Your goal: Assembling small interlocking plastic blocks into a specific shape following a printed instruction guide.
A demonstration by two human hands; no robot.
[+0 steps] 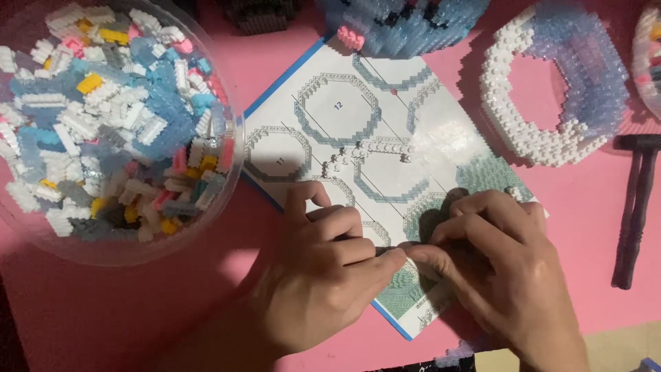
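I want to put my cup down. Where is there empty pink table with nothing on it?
Bare pink table lies below the clear tub of bricks, left of the left hand. Another patch sits between the white brick ring and the dark tool. The instruction sheet is crowded, with the right hand there too.

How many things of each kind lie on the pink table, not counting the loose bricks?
Clear round plastic bowl of small bricks: 1
White paper instruction sheet with blue edge: 1
Built pieces of small bricks in full view, the white and pale blue ring and the pale blue block: 2
Dark handled tool: 1
Total: 5
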